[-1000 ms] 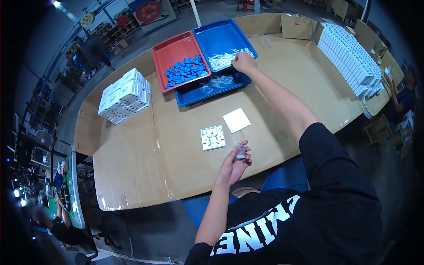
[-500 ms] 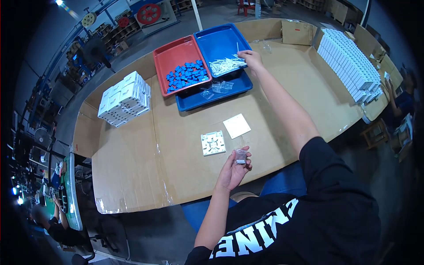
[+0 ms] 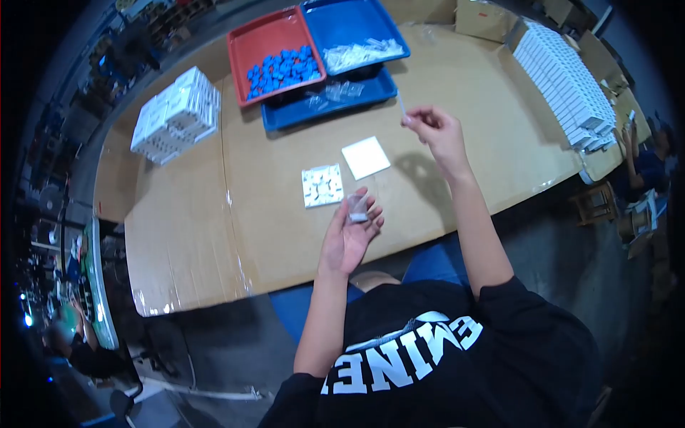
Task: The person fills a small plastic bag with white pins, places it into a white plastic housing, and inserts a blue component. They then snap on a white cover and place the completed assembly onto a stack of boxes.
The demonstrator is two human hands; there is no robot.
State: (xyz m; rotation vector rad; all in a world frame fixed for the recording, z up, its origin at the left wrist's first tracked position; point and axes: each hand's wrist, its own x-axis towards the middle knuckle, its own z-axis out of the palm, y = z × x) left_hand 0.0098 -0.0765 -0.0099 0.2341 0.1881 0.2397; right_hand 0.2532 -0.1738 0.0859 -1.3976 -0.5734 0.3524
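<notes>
My left hand is palm up with its fingers curled around a small clear plastic bag; something small and pale lies at the bag's bottom. Between thumb and fingertips, my right hand pinches a thin white stick that points upward above the cardboard. A white square plate with moulded cut-outs lies just beyond my left hand. Beside it is a plain white square plate. Similar white sticks are heaped in the upper blue tray.
Blue plastic pieces fill part of a red tray. Clear bags lie in a lower blue tray. White plates are stacked at left; a long white stack stands at right. Other people sit at both sides.
My right hand has come away from the blue tray toward me, carrying a white stick. My left hand still holds the bag. The whole view has shifted, with the table higher in it.
</notes>
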